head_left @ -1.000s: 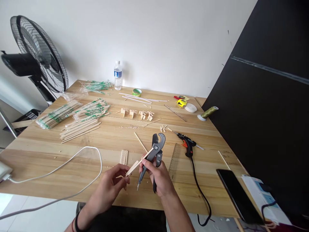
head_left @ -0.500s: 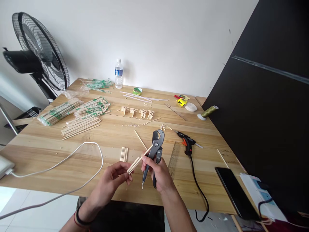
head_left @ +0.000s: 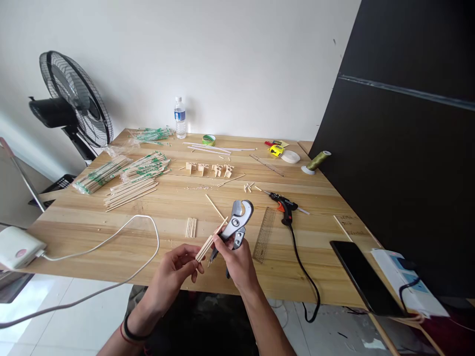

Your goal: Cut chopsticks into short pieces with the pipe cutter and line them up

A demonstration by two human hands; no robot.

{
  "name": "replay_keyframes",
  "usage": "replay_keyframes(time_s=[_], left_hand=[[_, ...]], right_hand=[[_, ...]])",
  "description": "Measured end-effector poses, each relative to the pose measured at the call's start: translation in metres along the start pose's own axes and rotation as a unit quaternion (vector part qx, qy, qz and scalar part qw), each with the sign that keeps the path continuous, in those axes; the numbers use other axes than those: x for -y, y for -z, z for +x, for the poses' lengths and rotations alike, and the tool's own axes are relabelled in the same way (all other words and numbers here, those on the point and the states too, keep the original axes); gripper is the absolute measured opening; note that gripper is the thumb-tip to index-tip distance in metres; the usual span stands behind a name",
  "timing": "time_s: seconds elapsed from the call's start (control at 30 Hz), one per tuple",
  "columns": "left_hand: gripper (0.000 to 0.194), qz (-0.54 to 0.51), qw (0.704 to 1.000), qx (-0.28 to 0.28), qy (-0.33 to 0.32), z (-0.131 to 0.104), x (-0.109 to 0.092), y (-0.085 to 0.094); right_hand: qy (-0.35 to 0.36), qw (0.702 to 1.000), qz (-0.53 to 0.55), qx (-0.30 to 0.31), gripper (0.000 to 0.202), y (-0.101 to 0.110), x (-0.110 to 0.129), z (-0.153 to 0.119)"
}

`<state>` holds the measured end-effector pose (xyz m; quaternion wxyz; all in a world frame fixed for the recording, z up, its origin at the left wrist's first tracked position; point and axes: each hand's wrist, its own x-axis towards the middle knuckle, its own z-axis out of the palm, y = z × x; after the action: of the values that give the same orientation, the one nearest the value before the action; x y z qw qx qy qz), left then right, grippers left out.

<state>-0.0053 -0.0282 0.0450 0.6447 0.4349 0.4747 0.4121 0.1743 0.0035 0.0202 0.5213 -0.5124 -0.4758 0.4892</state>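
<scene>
My left hand (head_left: 174, 269) pinches the lower ends of a few thin wooden sticks (head_left: 204, 249), one longer than the others. In my right hand (head_left: 236, 262) is a grey hand cutter (head_left: 236, 222) with a hooked jaw, tilted up to the right. My right thumb and fingertips also touch the sticks, whose longer one passes close by the cutter's body. Just beyond my left hand lies a row of short cut sticks (head_left: 191, 227) side by side. A single long stick (head_left: 215, 206) rests on the table behind the cutter.
A glue gun (head_left: 285, 206) and a clear ruler (head_left: 264, 235) lie to the right, near a phone (head_left: 365, 277). Small stick assemblies (head_left: 210, 169) stand mid-table. Stick bundles (head_left: 129, 190) lie left, above a white cable (head_left: 158, 237). A bottle (head_left: 180, 118) stands at the back.
The cutter has tilted further to the right, its handle ends swinging left towards the sticks. Both hands keep their hold. The whole view has shifted slightly.
</scene>
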Motion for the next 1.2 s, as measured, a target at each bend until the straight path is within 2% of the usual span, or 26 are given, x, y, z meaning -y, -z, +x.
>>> replay_keyframes(time_s=[0.13,0.23,0.37,0.43,0.5,0.63,0.7,0.83,1.0,1.2], left_hand=[[0.028,0.018,1.000,0.000,0.006,-0.001,0.001,0.002],[0.035,0.039,0.999,-0.021,0.021,0.001,0.001,0.005],[0.038,0.047,0.998,-0.038,-0.004,0.003,-0.003,0.014],[0.038,0.044,0.998,-0.048,-0.019,0.004,-0.006,0.022],[0.038,0.038,0.997,-0.058,-0.034,0.005,-0.008,0.029],[0.035,0.024,0.996,-0.065,-0.065,0.007,-0.012,0.031],[0.032,0.023,0.995,-0.061,-0.081,0.008,-0.013,0.026],[0.026,0.031,0.994,-0.032,-0.100,0.013,-0.013,0.018],[0.023,0.053,0.993,-0.032,-0.101,0.022,-0.011,0.020],[0.021,0.067,0.991,-0.042,-0.105,0.028,-0.011,0.024]], right_hand=[[0.011,1.000,0.011,0.008,0.031,-0.007,0.000,-0.004],[0.020,1.000,-0.012,0.014,0.031,-0.015,0.005,-0.005],[0.040,0.992,-0.106,0.050,0.031,-0.012,0.026,-0.005],[0.071,0.970,-0.225,0.053,0.028,-0.001,0.039,-0.002],[0.108,0.930,-0.350,0.030,0.026,0.013,0.049,0.002],[0.153,0.876,-0.455,0.046,0.018,0.031,0.054,0.009],[0.170,0.866,-0.464,0.079,0.017,0.030,0.050,0.011],[0.200,0.862,-0.445,0.136,0.036,0.020,0.045,0.016],[0.241,0.856,-0.433,0.148,0.040,0.020,0.041,0.030],[0.281,0.827,-0.460,0.162,0.038,0.023,0.038,0.046]])
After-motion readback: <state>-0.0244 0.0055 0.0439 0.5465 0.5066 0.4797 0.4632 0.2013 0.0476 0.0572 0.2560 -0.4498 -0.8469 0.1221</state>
